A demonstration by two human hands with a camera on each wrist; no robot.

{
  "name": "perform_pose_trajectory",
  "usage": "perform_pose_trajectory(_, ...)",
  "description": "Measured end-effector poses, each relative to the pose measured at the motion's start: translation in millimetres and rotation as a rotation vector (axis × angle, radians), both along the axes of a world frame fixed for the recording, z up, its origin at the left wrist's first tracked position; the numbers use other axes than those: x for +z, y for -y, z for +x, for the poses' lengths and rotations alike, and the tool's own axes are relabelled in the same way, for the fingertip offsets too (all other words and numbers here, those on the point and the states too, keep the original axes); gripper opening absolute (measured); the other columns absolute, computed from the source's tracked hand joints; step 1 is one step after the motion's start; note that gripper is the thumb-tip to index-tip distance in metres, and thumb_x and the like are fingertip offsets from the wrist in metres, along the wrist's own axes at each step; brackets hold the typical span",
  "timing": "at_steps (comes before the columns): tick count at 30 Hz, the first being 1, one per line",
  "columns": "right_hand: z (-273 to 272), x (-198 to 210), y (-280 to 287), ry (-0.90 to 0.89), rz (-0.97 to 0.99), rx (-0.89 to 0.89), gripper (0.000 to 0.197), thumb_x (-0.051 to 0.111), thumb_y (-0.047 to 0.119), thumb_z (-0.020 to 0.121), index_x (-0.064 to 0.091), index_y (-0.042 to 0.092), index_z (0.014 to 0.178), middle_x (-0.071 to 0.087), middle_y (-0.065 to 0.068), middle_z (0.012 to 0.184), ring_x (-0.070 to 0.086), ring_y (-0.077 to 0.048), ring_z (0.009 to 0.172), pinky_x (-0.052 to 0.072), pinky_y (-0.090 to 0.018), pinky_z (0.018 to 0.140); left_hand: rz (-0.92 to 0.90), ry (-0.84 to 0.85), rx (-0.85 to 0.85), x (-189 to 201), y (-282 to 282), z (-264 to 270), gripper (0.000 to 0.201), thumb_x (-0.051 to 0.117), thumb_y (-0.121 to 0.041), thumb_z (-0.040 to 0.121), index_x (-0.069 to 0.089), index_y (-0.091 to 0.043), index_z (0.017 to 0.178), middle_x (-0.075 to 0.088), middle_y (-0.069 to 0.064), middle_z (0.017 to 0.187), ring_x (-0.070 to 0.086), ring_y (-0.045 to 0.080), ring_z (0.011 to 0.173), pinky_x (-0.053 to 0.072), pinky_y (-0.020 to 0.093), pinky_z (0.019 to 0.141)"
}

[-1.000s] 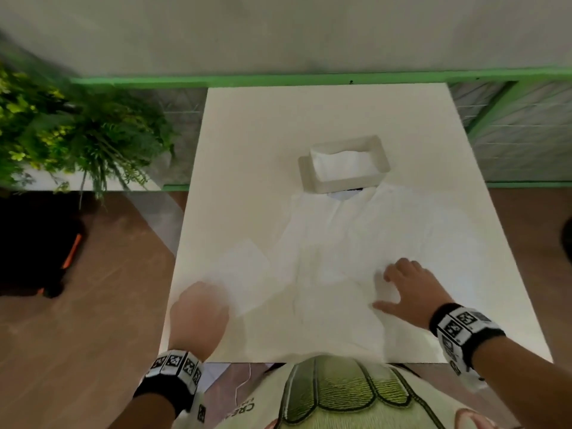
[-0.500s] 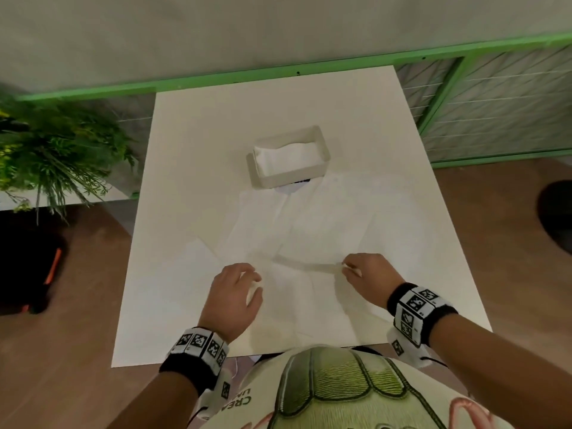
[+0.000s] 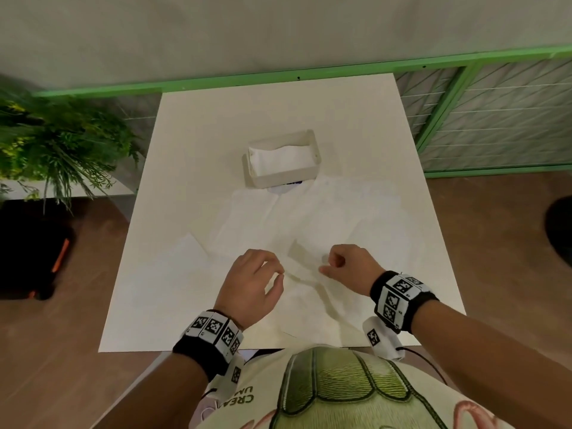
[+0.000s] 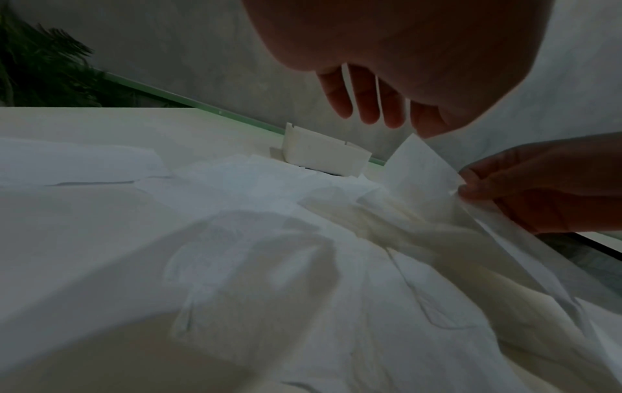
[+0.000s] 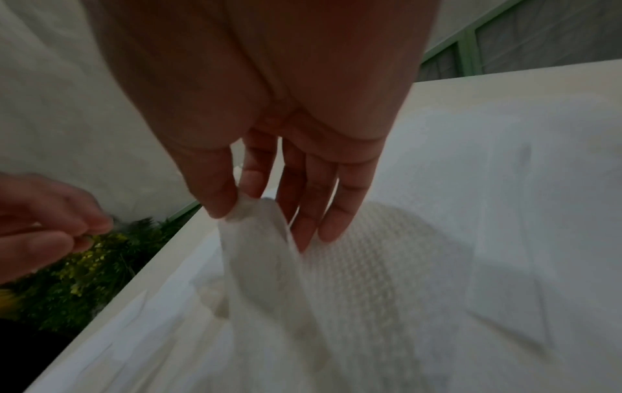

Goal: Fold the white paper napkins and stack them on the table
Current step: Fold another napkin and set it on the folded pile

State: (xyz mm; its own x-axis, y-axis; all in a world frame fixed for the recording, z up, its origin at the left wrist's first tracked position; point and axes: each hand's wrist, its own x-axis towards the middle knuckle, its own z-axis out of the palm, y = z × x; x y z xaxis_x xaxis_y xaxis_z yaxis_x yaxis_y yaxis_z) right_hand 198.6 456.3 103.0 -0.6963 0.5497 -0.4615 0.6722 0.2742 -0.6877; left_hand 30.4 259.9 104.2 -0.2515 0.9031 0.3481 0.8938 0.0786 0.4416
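Several napkins [image 3: 309, 230] lie spread just in front of the holder [image 3: 283, 159]. We pinch one sheet's edge with our right hand [image 3: 348, 264]; whether our left hand [image 3: 250, 283] grips is unclear. Next, probably fold it over, corners matched.

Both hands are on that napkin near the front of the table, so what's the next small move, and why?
Probably carry the lifted edge across and lay it on the opposite edge. The right hand pinches the napkin between thumb and forefinger, raised off the table; the left hand seems to pinch its other corner, though less clearly. The sheet hangs loosely creased, so matching edges before pressing should give a cleaner fold.
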Motion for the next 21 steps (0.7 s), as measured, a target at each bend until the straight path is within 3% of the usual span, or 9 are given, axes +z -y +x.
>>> perform_pose_trajectory(6, 4.6, 6.5, -8.9, -0.006, -0.094, -0.021, 0.02, 0.071, 0.011, 0.079, 0.053, 0.016, 0.07, 0.055, 0.006, 0.068, 0.05, -0.013, 0.065, 0.044, -0.027, 0.063, -0.128, 0.061, -0.03, 1.4, -13.4, 13.6, 0.013, 0.065, -0.02, 0.087, 0.069, -0.015, 0.099, 0.063, -0.004, 0.104, 0.058, 0.02, 0.096, 0.049, 0.039, 0.08)
perform_pose_trajectory(10, 7.2, 10.3, -9.9, 0.003, -0.12, -0.023, 0.021, 0.069, 0.003, 0.076, 0.06, 0.019, 0.087, 0.055, 0.004, 0.071, 0.051, -0.015, 0.062, 0.042, -0.026, 0.059, -0.308, 0.128, -0.038, 5.9, -29.4, 23.9, 0.03, 0.058, -0.034, 0.091, 0.065, -0.019, 0.116, 0.059, -0.007, 0.116, 0.056, 0.016, 0.107, 0.049, 0.04, 0.091)
perform_pose_trajectory(12, 5.8, 12.6, -10.0, 0.002, -0.133, -0.021, 0.017, 0.067, 0.002, 0.078, 0.058, 0.017, 0.077, 0.05, 0.004, 0.067, 0.046, -0.015, 0.06, 0.038, -0.026, 0.059, -0.367, 0.168, -0.02, 6.8, -38.1, 28.0, 0.038, 0.058, -0.037, 0.092, 0.06, -0.019, 0.126, 0.055, -0.007, 0.125, 0.054, 0.015, 0.113, 0.047, 0.039, 0.097)
perform_pose_trajectory(15, 1.9, 16.7, -8.1, -0.035, -0.185, -0.048, 0.019, 0.065, 0.001, 0.075, 0.047, 0.002, 0.067, 0.042, -0.005, 0.067, 0.04, -0.018, 0.062, 0.034, -0.031, 0.062, -0.371, 0.313, 0.06, 9.9, -47.9, 35.0, 0.053, 0.064, -0.032, 0.091, 0.048, -0.019, 0.14, 0.045, -0.004, 0.138, 0.053, 0.017, 0.122, 0.045, 0.035, 0.103)
perform_pose_trajectory(18, -2.6, 22.8, -5.5, -0.097, -0.254, -0.059, 0.019, 0.065, 0.006, 0.074, 0.058, -0.01, 0.082, 0.052, -0.008, 0.073, 0.05, -0.019, 0.067, 0.042, -0.034, 0.066, -0.286, 0.42, 0.151, 16.7, -55.6, 30.2, 0.075, 0.067, -0.018, 0.087, 0.031, -0.025, 0.152, 0.026, -0.001, 0.155, 0.036, 0.02, 0.142, 0.039, 0.035, 0.113)
perform_pose_trajectory(20, -7.6, 29.8, -3.4, -0.135, -0.273, -0.008, 0.012, 0.065, 0.002, 0.078, 0.063, -0.007, 0.085, 0.057, -0.008, 0.076, 0.054, -0.017, 0.069, 0.045, -0.032, 0.068, -0.28, 0.407, 0.129, 22.6, -63.2, 16.3, 0.079, 0.068, -0.013, 0.084, 0.033, -0.032, 0.152, 0.019, -0.002, 0.16, 0.024, 0.021, 0.147, 0.032, 0.035, 0.115)
perform_pose_trajectory(21, -10.3, 33.4, -2.4, -0.145, -0.26, 0.023, 0.008, 0.064, 0.0, 0.08, 0.063, -0.006, 0.083, 0.055, -0.007, 0.074, 0.052, -0.016, 0.068, 0.043, -0.029, 0.067, -0.289, 0.38, 0.097, 24.7, -67.7, 8.2, 0.07, 0.068, -0.014, 0.083, 0.043, -0.033, 0.146, 0.024, -0.001, 0.159, 0.024, 0.022, 0.146, 0.031, 0.037, 0.115)
